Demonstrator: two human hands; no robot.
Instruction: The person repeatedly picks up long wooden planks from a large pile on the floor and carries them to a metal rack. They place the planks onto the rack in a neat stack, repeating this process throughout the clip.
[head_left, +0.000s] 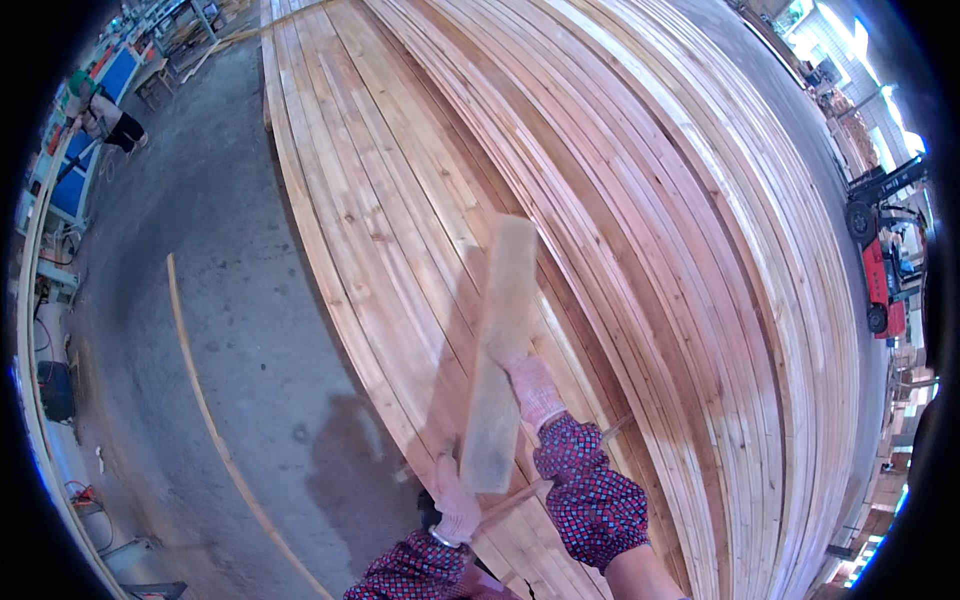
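Both gloved hands grip a short wooden board [497,350], blurred, held tilted above the near left edge of a big stack of long planks [620,200]. Left hand [455,505] is clamped on its lower end, right hand [533,385] closed around its right side midway up. Thin wooden strip [215,430] lies on the concrete floor [210,230] left of the stack; red forklift [885,275] at far right.

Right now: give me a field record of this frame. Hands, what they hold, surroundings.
left hand: gloved, grips the lower end of the short board
right hand: gloved, grips the board near its middle
short board: blurred, held over the stack, pointing away from the person
plank stack: long pale planks lying flat, side by side
floor: grey concrete, one thin wooden strip lying on it
forklift: red, far right
other person: far left, bent over near blue machinery
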